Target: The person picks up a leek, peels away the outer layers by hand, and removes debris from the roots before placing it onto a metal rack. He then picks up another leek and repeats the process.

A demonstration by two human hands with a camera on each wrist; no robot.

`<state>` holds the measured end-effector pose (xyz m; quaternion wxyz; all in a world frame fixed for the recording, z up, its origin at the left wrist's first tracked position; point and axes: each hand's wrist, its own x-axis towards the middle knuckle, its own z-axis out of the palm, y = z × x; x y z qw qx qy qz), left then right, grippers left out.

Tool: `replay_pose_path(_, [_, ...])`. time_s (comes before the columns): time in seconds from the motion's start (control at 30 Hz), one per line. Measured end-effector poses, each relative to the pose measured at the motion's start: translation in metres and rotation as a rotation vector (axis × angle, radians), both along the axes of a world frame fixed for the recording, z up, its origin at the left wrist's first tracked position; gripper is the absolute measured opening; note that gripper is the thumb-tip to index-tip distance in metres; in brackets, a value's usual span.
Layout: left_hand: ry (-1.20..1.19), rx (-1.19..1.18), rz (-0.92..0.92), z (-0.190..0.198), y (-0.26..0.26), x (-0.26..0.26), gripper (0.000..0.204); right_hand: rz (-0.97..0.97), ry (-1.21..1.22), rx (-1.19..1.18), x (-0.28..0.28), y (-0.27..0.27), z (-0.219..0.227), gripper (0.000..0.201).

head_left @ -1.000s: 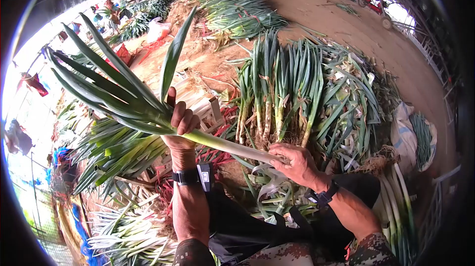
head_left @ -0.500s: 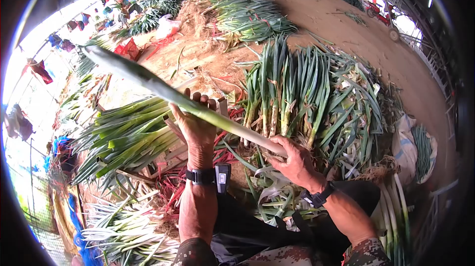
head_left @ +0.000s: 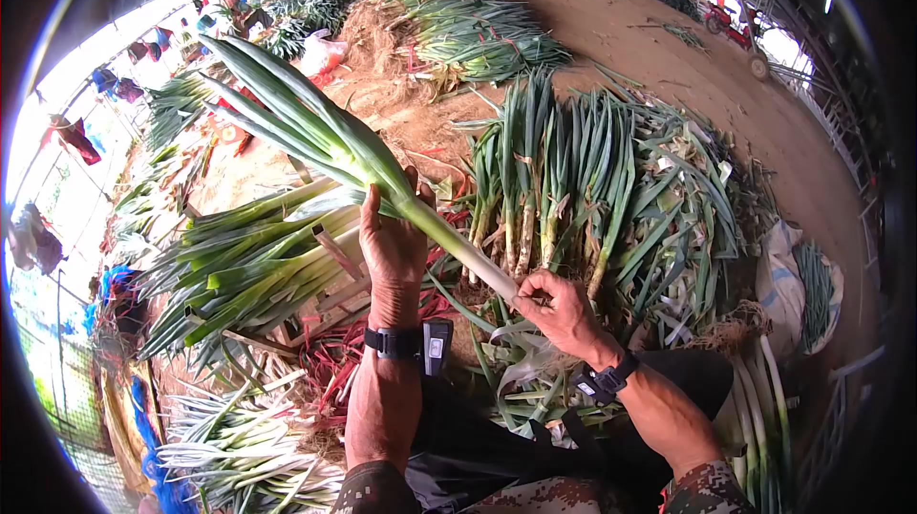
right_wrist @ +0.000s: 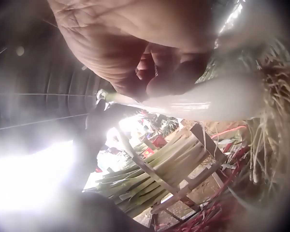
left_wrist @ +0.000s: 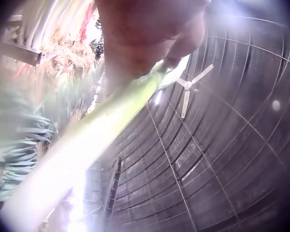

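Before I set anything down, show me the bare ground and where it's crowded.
Widest patch: brown dirt between the far leek pile and the red vehicle, beyond the standing leeks. A smaller, littered patch lies between that pile and the slatted crate. It's crowded around the left hand, right hand and held leek: crate, red strips, standing leeks, leaf heap.

- Head: from above, facing forward and down over left hand (head_left: 396, 242) and right hand (head_left: 562, 311).
- Left wrist: close up, tilted toward the roof (left_wrist: 232, 121).
- Right wrist: close up, facing the crate (right_wrist: 206, 140); head shares it.
- All three share the leek (head_left: 368, 153).
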<state>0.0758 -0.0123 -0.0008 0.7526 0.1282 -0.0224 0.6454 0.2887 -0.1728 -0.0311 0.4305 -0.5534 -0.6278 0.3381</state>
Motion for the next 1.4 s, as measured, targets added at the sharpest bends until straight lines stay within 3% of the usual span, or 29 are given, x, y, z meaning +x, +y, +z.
replay_pose_path(0.07, [0.013, 0.032, -0.030, -0.001, 0.001, -0.001, 0.036, -0.005, 0.229, 0.010, 0.002, 0.000, -0.018, 0.019])
replay_pose_path(0.17, [0.040, 0.057, -0.035, -0.002, 0.000, -0.002, 0.037, -0.065, 0.488, -0.155, 0.003, -0.006, 0.001, 0.016])
replay_pose_path(0.3, [0.066, 0.067, -0.001, -0.002, 0.001, 0.003, 0.040, -0.049, 0.071, 0.016, -0.001, 0.004, -0.003, 0.010])
replay_pose_path(0.43, [0.035, 0.004, 0.039, 0.005, -0.006, 0.007, 0.043, -0.097, 0.186, -0.105, -0.004, 0.004, 0.005, 0.013])
replay_pose_path(0.47, [0.033, 0.025, 0.026, 0.007, -0.007, 0.007, 0.044, -0.108, 0.385, -0.201, -0.001, 0.001, 0.008, 0.016])
replay_pose_path(0.57, [0.088, 0.048, 0.039, 0.000, -0.002, 0.005, 0.041, -0.226, 0.716, -0.159, 0.007, 0.001, 0.008, 0.021])
replay_pose_path(0.7, [0.167, -0.018, 0.065, 0.001, -0.004, 0.007, 0.037, -0.227, 0.884, -0.127, 0.031, 0.004, 0.002, 0.015])
replay_pose_path(0.83, [0.218, -0.077, 0.082, -0.002, -0.005, 0.011, 0.034, -0.006, 0.613, -0.162, 0.010, -0.010, 0.039, 0.038])
replay_pose_path(0.87, [0.200, -0.027, 0.084, -0.010, 0.001, 0.013, 0.035, 0.199, 0.658, -0.168, 0.008, -0.011, 0.026, 0.053])
replay_pose_path(0.9, [0.189, -0.014, 0.052, -0.009, -0.003, 0.016, 0.038, 0.302, 0.402, -0.302, 0.010, -0.011, 0.026, 0.058])
replay_pose_path(1.0, [0.212, 0.023, 0.040, -0.002, -0.016, 0.030, 0.044, 0.319, 0.423, -0.416, -0.002, -0.012, -0.004, 0.069])
replay_pose_path(1.1, [0.187, 0.057, -0.214, -0.017, -0.025, 0.043, 0.046, 0.117, 0.718, -0.355, -0.002, 0.002, -0.005, 0.072])
replay_pose_path(1.17, [0.356, 0.069, -0.271, -0.023, -0.039, 0.060, 0.047, 0.031, 1.007, -0.237, 0.004, 0.013, -0.003, 0.065])
replay_pose_path(1.23, [0.547, 0.282, -0.373, -0.020, -0.055, 0.070, 0.052, -0.012, 1.251, -0.041, 0.018, 0.027, 0.018, 0.059])
replay_pose_path(1.27, [0.647, 0.375, -0.454, -0.018, -0.058, 0.071, 0.054, 0.024, 1.238, 0.028, 0.033, 0.030, 0.030, 0.056])
replay_pose_path(1.3, [0.748, 0.464, -0.537, -0.003, -0.070, 0.070, 0.056, -0.116, 1.293, 0.102, 0.024, 0.026, 0.067, 0.055])
replay_pose_path(1.4, [1.036, 0.605, -0.685, 0.007, -0.076, 0.070, 0.065, -0.186, 1.457, 0.284, 0.062, 0.036, 0.086, 0.054])
